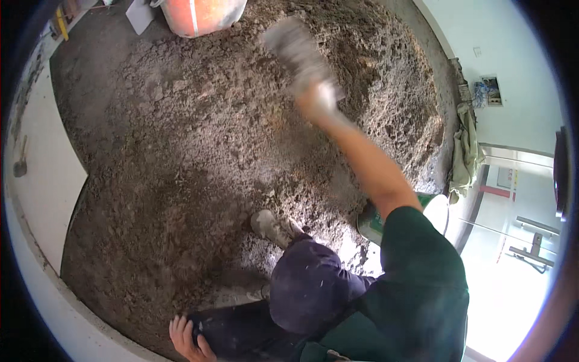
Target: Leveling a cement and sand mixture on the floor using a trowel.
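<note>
My right hand (316,102), blurred by motion, is closed on the handle of a flat grey trowel (289,47) over the rough dark mortar or soil (199,133) at upper centre. My left hand (190,338) rests at the lower edge against my dark trouser leg (235,329), fingers slightly apart and holding nothing. My other bent knee (304,286) and dusty shoe (268,226) are in the loose material below the trowel.
An orange bucket (202,15) stands at the top. Large white tiles (45,175) lie left, with a mallet (21,160) on them. A green bucket (371,223) is by my right arm. Crumpled sacks (464,145) lie along the right wall (506,60).
</note>
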Action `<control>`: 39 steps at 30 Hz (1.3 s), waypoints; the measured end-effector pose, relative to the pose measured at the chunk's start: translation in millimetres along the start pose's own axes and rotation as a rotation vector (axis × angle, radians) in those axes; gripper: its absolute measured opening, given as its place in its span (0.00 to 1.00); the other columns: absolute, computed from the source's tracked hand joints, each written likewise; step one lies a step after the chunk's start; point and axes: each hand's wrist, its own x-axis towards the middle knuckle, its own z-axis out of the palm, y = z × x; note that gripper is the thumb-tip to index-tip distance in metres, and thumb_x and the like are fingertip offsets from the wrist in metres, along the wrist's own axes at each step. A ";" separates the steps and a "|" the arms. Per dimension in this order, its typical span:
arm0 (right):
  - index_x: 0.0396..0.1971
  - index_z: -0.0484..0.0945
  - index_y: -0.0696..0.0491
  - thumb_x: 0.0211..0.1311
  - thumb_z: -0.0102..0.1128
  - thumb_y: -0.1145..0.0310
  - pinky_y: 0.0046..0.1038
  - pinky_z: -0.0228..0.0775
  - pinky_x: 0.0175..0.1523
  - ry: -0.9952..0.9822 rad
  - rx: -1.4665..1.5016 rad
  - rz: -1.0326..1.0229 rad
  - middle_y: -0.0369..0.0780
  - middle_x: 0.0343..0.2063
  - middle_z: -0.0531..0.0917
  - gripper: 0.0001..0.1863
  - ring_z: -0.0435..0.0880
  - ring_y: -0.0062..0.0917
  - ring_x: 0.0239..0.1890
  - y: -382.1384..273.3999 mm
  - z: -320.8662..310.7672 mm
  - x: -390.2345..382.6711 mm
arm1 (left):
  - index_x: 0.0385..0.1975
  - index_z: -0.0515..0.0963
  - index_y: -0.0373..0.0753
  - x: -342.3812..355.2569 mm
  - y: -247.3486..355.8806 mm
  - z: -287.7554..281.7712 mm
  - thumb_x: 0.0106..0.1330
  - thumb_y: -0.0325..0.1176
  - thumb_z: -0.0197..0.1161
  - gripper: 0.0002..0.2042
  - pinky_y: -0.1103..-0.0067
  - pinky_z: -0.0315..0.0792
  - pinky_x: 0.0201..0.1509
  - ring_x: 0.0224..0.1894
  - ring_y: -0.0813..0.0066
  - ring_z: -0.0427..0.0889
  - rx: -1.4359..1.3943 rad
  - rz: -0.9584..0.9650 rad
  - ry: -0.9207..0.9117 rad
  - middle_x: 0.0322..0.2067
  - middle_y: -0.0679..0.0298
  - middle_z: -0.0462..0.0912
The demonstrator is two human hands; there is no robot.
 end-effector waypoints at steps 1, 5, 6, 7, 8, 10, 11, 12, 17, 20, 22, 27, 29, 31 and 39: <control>0.36 0.82 0.56 0.59 0.61 0.66 0.28 0.79 0.25 0.014 0.021 0.013 0.42 0.32 0.86 0.11 0.84 0.28 0.24 21.7 30.8 16.0 | 0.48 0.81 0.29 -7.3 9.4 -9.3 0.74 0.43 0.51 0.22 0.49 0.68 0.65 0.57 0.40 0.79 -0.008 -0.009 0.073 0.51 0.44 0.83; 0.52 0.77 0.57 0.63 0.65 0.45 0.41 0.80 0.52 -0.903 1.428 0.846 0.53 0.48 0.84 0.30 0.86 0.42 0.48 82.4 127.6 55.3 | 0.49 0.80 0.28 -22.4 9.4 -10.2 0.74 0.44 0.50 0.22 0.49 0.67 0.66 0.57 0.40 0.78 -0.010 -0.070 0.063 0.51 0.43 0.82; 0.55 0.77 0.57 0.63 0.65 0.46 0.43 0.76 0.57 -0.837 1.545 0.738 0.53 0.49 0.84 0.31 0.85 0.45 0.50 61.9 137.4 56.1 | 0.49 0.80 0.28 -24.1 8.4 -8.8 0.74 0.44 0.50 0.22 0.49 0.67 0.65 0.57 0.39 0.78 -0.010 -0.090 0.058 0.52 0.43 0.81; 0.55 0.76 0.57 0.63 0.66 0.45 0.43 0.78 0.52 -0.821 1.541 0.647 0.54 0.49 0.84 0.33 0.85 0.45 0.48 43.8 155.5 58.2 | 0.49 0.80 0.28 -23.4 7.9 -5.0 0.74 0.45 0.50 0.23 0.49 0.67 0.65 0.58 0.39 0.77 -0.023 -0.103 0.056 0.52 0.43 0.81; 0.56 0.76 0.58 0.62 0.67 0.45 0.43 0.79 0.50 -0.923 1.644 0.575 0.55 0.48 0.84 0.34 0.85 0.44 0.48 33.1 166.2 63.2 | 0.48 0.81 0.28 -24.7 9.7 -5.6 0.74 0.45 0.51 0.23 0.49 0.68 0.65 0.58 0.38 0.77 -0.025 -0.146 0.030 0.53 0.43 0.80; 0.58 0.74 0.60 0.62 0.69 0.46 0.44 0.79 0.47 -1.000 1.879 0.541 0.54 0.47 0.84 0.36 0.86 0.42 0.46 16.4 173.3 50.9 | 0.49 0.81 0.28 -30.6 5.2 -2.2 0.74 0.45 0.51 0.23 0.49 0.67 0.65 0.58 0.38 0.77 -0.041 -0.144 0.051 0.53 0.43 0.81; 0.59 0.73 0.61 0.61 0.70 0.46 0.43 0.79 0.45 -0.960 2.022 0.568 0.54 0.47 0.84 0.38 0.86 0.41 0.44 8.0 170.0 43.0 | 0.49 0.81 0.28 -33.5 6.5 3.4 0.74 0.45 0.51 0.23 0.49 0.67 0.65 0.58 0.38 0.77 -0.044 -0.148 0.081 0.52 0.43 0.81; 0.58 0.73 0.64 0.61 0.71 0.48 0.43 0.78 0.46 -1.122 2.236 0.584 0.53 0.45 0.85 0.38 0.85 0.38 0.43 -10.2 101.0 47.3 | 0.49 0.81 0.28 -44.4 14.6 -9.1 0.74 0.45 0.51 0.23 0.49 0.67 0.65 0.58 0.38 0.77 0.007 -0.204 0.064 0.52 0.43 0.81; 0.57 0.74 0.65 0.64 0.69 0.50 0.44 0.76 0.49 -0.864 2.204 0.484 0.51 0.41 0.85 0.34 0.84 0.38 0.42 6.6 22.5 32.8 | 0.50 0.81 0.28 -43.6 8.3 -9.5 0.73 0.45 0.50 0.23 0.48 0.67 0.66 0.59 0.40 0.77 -0.017 -0.163 0.064 0.52 0.43 0.82; 0.53 0.75 0.63 0.66 0.67 0.51 0.43 0.75 0.51 -0.833 2.310 0.218 0.48 0.41 0.85 0.30 0.83 0.36 0.43 13.5 -42.3 54.8 | 0.49 0.81 0.28 -46.1 1.5 -7.8 0.72 0.44 0.51 0.23 0.48 0.67 0.66 0.58 0.41 0.79 -0.044 -0.103 0.110 0.53 0.43 0.82; 0.51 0.76 0.62 0.67 0.66 0.52 0.41 0.75 0.51 -0.896 2.277 -0.033 0.47 0.41 0.84 0.27 0.83 0.35 0.42 8.8 -94.9 74.3 | 0.49 0.81 0.28 -46.6 0.0 -5.2 0.73 0.43 0.51 0.22 0.48 0.68 0.65 0.57 0.41 0.79 -0.041 -0.096 0.152 0.52 0.43 0.82; 0.55 0.77 0.53 0.68 0.61 0.47 0.41 0.71 0.61 -0.864 2.058 -0.399 0.44 0.40 0.84 0.27 0.83 0.28 0.42 53.2 -268.1 109.1 | 0.46 0.79 0.33 -107.9 -11.8 11.4 0.70 0.48 0.51 0.23 0.45 0.62 0.68 0.59 0.42 0.78 -0.032 -0.167 0.164 0.51 0.48 0.82; 0.57 0.79 0.47 0.69 0.59 0.50 0.44 0.77 0.55 -0.745 2.232 -0.568 0.44 0.43 0.86 0.23 0.86 0.36 0.46 40.9 -332.8 107.3 | 0.45 0.80 0.33 -116.7 -8.8 11.3 0.68 0.47 0.52 0.22 0.45 0.62 0.68 0.58 0.42 0.78 -0.015 -0.197 0.180 0.50 0.48 0.83; 0.52 0.82 0.49 0.65 0.61 0.50 0.43 0.77 0.56 -0.422 2.258 -0.586 0.46 0.46 0.85 0.23 0.84 0.41 0.50 34.4 -424.6 89.2 | 0.45 0.80 0.32 -116.7 -12.4 17.2 0.66 0.45 0.53 0.21 0.45 0.62 0.68 0.58 0.43 0.79 -0.036 -0.141 0.234 0.50 0.49 0.82; 0.53 0.81 0.47 0.66 0.60 0.58 0.39 0.81 0.46 -0.115 2.242 -0.857 0.42 0.47 0.86 0.18 0.87 0.37 0.46 96.9 -445.2 18.4 | 0.47 0.79 0.31 -109.9 -26.9 20.4 0.65 0.44 0.53 0.21 0.48 0.63 0.69 0.58 0.44 0.78 -0.037 -0.086 0.210 0.52 0.48 0.81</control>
